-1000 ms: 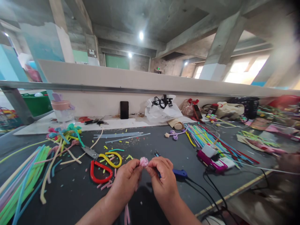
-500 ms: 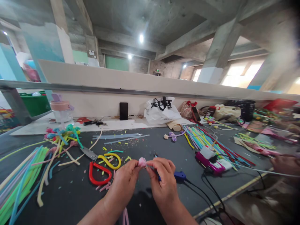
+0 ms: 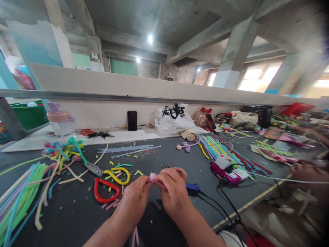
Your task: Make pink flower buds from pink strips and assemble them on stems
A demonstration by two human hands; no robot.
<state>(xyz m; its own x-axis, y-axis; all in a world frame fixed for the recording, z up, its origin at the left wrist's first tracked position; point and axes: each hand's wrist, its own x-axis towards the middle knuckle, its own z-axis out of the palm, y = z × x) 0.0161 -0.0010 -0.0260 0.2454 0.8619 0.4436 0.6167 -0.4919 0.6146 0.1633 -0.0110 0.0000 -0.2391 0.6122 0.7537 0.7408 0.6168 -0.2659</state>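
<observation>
A small fluffy pink pipe-cleaner flower (image 3: 152, 177) is held over the dark table between my fingertips. My left hand (image 3: 137, 196) pinches it from the left with thumb and forefinger. From the right, my right hand (image 3: 172, 189) closes its fingertips on the flower's other side, and its knuckles hide part of the grip. Left of my left hand lie scissors (image 3: 106, 191) with one red and one yellow handle, blades pointing up and left. A blue-handled tool (image 3: 192, 188) with a black cord lies just behind my right hand, partly covered by it.
Bundled pipe cleaners (image 3: 24, 197) lie at the left, near finished pipe-cleaner flowers (image 3: 64, 148). More pipe cleaners (image 3: 216, 145) and a magenta glue gun (image 3: 224, 174) sit at the right. Cords cross the table edge. Another person's hand (image 3: 305, 175) is at far right.
My right hand has moved in closer to the pink flower, its fingers now bunched against it. The left hand keeps its pinch. The whole view has shifted slightly.
</observation>
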